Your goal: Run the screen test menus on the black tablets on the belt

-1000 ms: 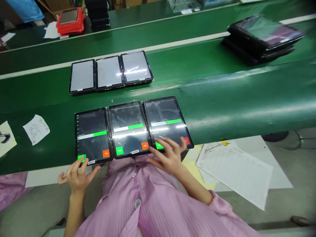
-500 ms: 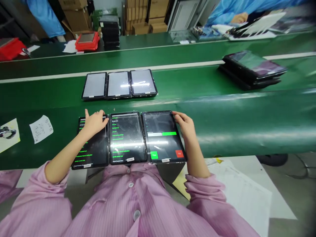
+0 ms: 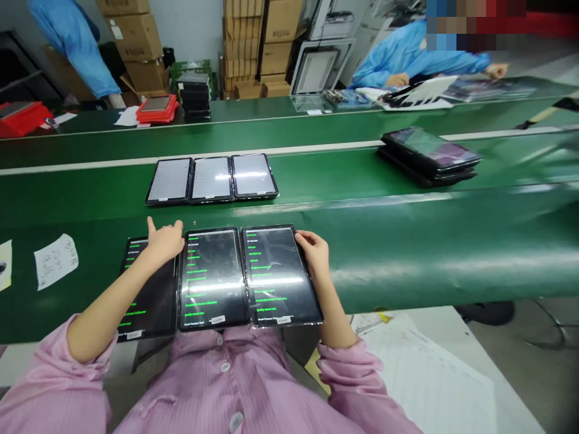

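Note:
Three dark-screened tablets in clear film lie side by side at the near edge of the green bench, with lines of green text on each. Over the upper part of the left tablet (image 3: 151, 295) rests my left hand (image 3: 163, 242), one finger stretched out and the others bent near its top right corner. The middle tablet (image 3: 213, 280) lies between my hands, untouched. My right hand (image 3: 315, 253) grips the upper right edge of the right tablet (image 3: 281, 280); part of its fingers is hidden.
Three pale-screened tablets (image 3: 211, 179) lie in a row farther back. Stacked tablets (image 3: 429, 158) stand at the right. A handwritten paper (image 3: 56, 261) is at the left. Across the bench (image 3: 389, 241), a co-worker in a blue sleeve (image 3: 384, 57) sits by some parts.
On the right tablet, the screen with a green and a red button has given way to a list of green text. The camera view has tilted up; both hands stay at the tablets.

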Motion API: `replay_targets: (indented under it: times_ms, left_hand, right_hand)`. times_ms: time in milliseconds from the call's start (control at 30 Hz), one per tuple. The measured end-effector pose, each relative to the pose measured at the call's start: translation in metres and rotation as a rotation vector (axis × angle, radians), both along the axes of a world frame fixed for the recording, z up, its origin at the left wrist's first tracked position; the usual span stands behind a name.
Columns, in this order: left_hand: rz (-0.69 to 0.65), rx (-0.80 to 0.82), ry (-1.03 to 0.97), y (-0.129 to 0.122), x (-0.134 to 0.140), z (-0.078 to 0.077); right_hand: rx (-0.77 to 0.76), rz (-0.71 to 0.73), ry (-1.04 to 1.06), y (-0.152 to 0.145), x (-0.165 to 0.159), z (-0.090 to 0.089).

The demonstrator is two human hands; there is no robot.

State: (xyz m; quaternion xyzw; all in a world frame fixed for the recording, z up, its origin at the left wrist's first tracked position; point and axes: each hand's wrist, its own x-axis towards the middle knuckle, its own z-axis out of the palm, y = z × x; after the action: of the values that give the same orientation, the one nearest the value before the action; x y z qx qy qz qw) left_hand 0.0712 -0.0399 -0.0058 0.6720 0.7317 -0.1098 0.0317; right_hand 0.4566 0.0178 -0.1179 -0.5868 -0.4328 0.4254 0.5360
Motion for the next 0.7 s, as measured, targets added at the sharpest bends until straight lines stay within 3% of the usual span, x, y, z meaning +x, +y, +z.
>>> replay_targets:
  times_ms: [100, 200, 333, 533, 600, 700]
  left_hand:
    - [-0.268, 0.134, -0.044, 0.001, 0.032, -0.004]
    - [-0.486, 0.117, -0.133, 0.007, 0.068, -0.011]
    - [-0.542, 0.015, -0.119, 0.029, 0.088, -0.028]
    - [-0.606, -0.134, 0.013, 0.075, 0.074, -0.059]
    - [-0.62, -0.164, 0.017, 0.078, 0.071, -0.06]
    - [-0.646, -0.157, 0.004, 0.072, 0.076, -0.047]
  right_hand:
    - [-0.019, 0.004, 0.014, 0.001, 0.0, 0.006]
    - [-0.026, -0.006, 0.039, -0.004, -0.004, 0.014]
    - [0.032, -0.107, 0.055, -0.003, -0.012, 0.018]
    - [0.06, -0.136, 0.099, 0.007, -0.015, 0.001]
    - [0.071, -0.123, 0.117, 0.009, -0.014, -0.005]
    - [0.086, -0.116, 0.147, 0.012, -0.011, -0.009]
